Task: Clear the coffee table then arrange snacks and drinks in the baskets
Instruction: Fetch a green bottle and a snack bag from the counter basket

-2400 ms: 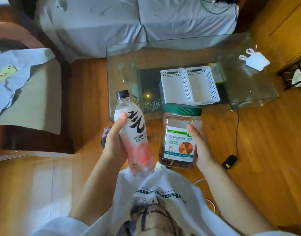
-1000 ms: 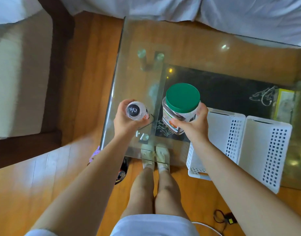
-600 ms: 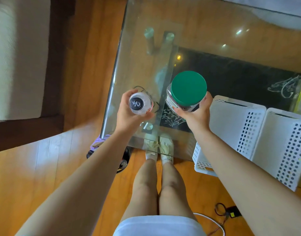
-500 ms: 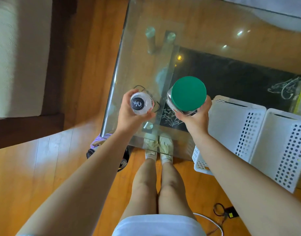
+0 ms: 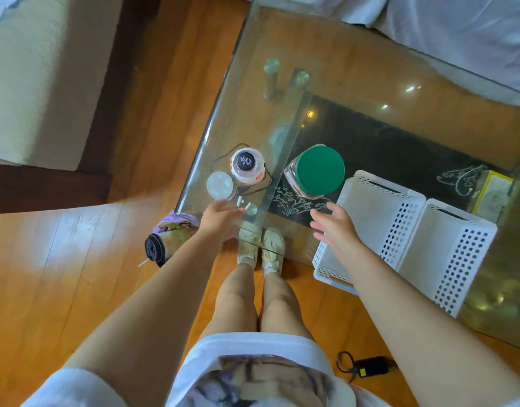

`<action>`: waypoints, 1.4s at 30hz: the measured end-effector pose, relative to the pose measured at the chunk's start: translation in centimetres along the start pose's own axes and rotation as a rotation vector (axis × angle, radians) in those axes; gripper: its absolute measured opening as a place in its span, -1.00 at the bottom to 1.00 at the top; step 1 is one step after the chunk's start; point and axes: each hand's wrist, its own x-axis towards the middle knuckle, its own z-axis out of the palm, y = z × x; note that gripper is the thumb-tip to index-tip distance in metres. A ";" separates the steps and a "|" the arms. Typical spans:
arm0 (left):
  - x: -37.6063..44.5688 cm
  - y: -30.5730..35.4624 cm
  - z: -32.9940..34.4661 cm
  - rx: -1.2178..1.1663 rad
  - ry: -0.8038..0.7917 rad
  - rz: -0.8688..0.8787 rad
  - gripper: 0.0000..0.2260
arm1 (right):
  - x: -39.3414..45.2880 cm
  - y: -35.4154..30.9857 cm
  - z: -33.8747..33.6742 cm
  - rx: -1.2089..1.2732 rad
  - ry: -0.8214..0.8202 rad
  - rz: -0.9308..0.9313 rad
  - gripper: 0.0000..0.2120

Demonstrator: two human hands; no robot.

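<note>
Item 1, drink bottle (image 5: 248, 169): standing upright on the glass bench (image 5: 355, 83) near its front left corner, seen from above, black cap facing the camera.

Item 2, snack jar (image 5: 315, 171): standing upright on the bench just to the right of the bottle, apart from it, green lid showing, clear body visible below the lid.

Item 3, two white perforated baskets (image 5: 399, 230): sitting side by side and touching on the bench, right of the jar, their near ends reaching the front edge. Both are showing bare white floors.

Item 4, left hand (image 5: 220, 220): hovering open near the front edge of the bench, fingers spread toward the bottle, touching nothing and holding nothing.

Item 5, right hand (image 5: 335, 227): hovering open just in front of the jar, fingers spread, gripping nothing, lying over the near left corner of the nearer basket.

Item 6, cup with a dark lid (image 5: 164, 245): lying on its side on the wooden floor beside the bench's front left corner, next to the left forearm.

Item 7, black adapter with cable (image 5: 370, 369): lying on the floor by the right arm.

Item 8, yellow box (image 5: 492, 190): showing beneath the glass, beyond the baskets.
</note>
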 end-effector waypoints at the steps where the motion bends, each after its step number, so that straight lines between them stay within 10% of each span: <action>1: -0.9 -0.6 -0.4 -0.055 -0.021 -0.038 -0.53 | -1.0 0.2 -0.3 -0.030 0.000 0.002 -0.44; 6: -6.6 -3.6 -2.6 -0.173 -0.041 -0.020 -0.85 | -6.1 0.5 -1.7 -0.169 -0.007 0.000 -0.63; 19: -18.1 -18.5 -12.1 -0.740 0.306 -0.138 -0.86 | -13.8 1.5 7.3 -0.871 -0.234 -0.045 -0.92; 29: -24.4 -35.7 -14.4 -1.392 0.555 -0.420 -0.83 | -22.4 7.5 22.6 -1.385 -0.589 -0.264 -0.81; 42: -28.5 -52.2 -23.9 -1.601 0.564 -0.471 -0.81 | -31.2 19.6 31.2 -1.452 -0.566 -0.260 -0.71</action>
